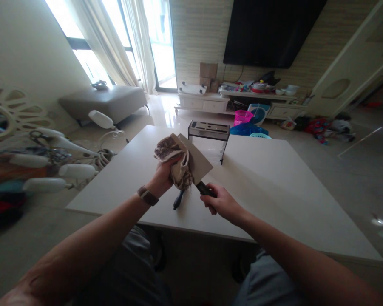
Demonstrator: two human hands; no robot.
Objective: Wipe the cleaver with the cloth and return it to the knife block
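My right hand (221,202) is wrapped round the dark handle of a cleaver (199,163), whose broad blade points up and to the left over the table. Bunched in my left hand (165,172) is a brown and white cloth (178,163), which lies against the blade's left side and hides part of it. Below the cloth, a dark handle (178,200) shows on the table; what it belongs to is hidden. Behind the blade stands a knife block (209,129) with slots in its top.
The white table (268,187) spreads out in front of me. A lamp with white shades (76,171) is at the left, near a grey bench (105,102). Beyond the table are a pink basket (243,117), blue containers and a low white cabinet (204,104).
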